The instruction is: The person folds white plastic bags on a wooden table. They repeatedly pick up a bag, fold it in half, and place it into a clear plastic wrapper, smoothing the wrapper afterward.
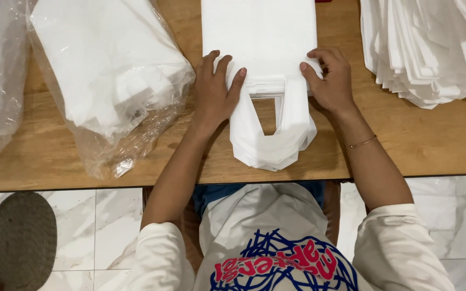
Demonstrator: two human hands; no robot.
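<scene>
Spanning the whole width of the view, a wooden table [405, 140] is seen from above, with pale marble floor tiles [109, 226] and a grey oval mat [21, 240] below its near edge. On the left of the table a clear plastic package [109, 81] filled with folded white bags is laid, and at the right a fanned stack of white bags [432, 48] is spread. Between them, at the centre, a single white handled bag [260, 37] is laid flat, its loop handles [271, 140] pointed toward the person and overhanging nothing. Both forearms are extended forward from cream sleeves. The left hand [214, 91] is pressed palm down on the bag's left lower corner, fingers spread and straight. The right hand [330, 81] is set on the right lower corner, fingers curled, the thumb laid against the bag's edge. The hands are kept apart, neither closed around anything. A thin bracelet [361, 142] is worn on the right wrist.
</scene>
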